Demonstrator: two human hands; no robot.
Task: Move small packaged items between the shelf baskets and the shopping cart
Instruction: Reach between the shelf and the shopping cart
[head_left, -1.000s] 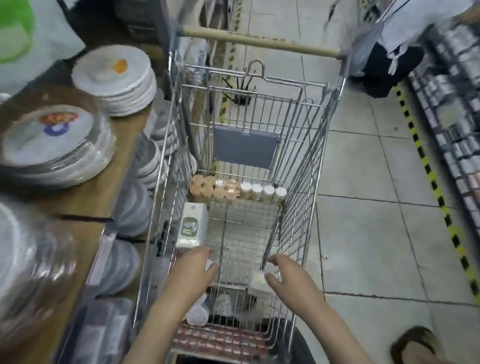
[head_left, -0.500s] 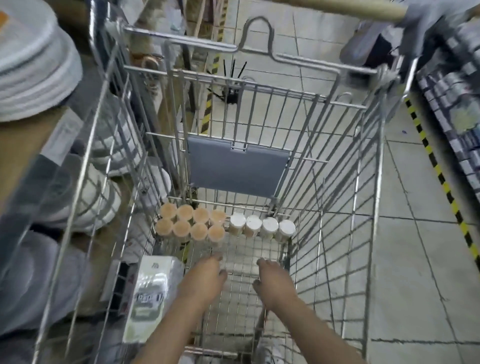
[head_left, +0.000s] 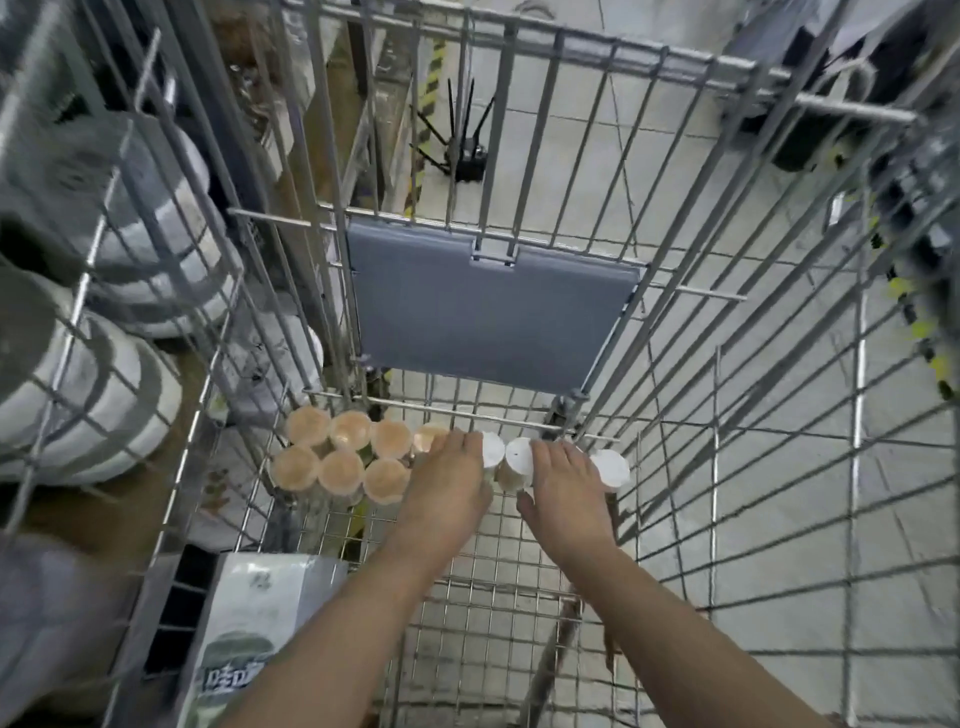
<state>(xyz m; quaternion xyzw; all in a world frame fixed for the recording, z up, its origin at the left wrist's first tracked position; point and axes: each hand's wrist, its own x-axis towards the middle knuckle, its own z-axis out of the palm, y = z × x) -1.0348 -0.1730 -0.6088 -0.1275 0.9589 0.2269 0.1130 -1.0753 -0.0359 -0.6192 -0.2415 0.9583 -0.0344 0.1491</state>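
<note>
Both hands' fingers (head_left: 457, 447) apparently flat, together, atop round white-lidded jars (head_left: 519, 456) in wire cart (head_left: 727, 467).

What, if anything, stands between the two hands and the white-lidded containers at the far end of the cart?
Nothing visible: the left hand and right hand already lie on the white-lidded containers, partly covering them.

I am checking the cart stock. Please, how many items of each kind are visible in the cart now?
Orange-lidded jars: 7
White-lidded jars: 3
White and green pack: 1
Total: 11 in view; the left hand and right hand cover part of the rows and may hide more.
</note>
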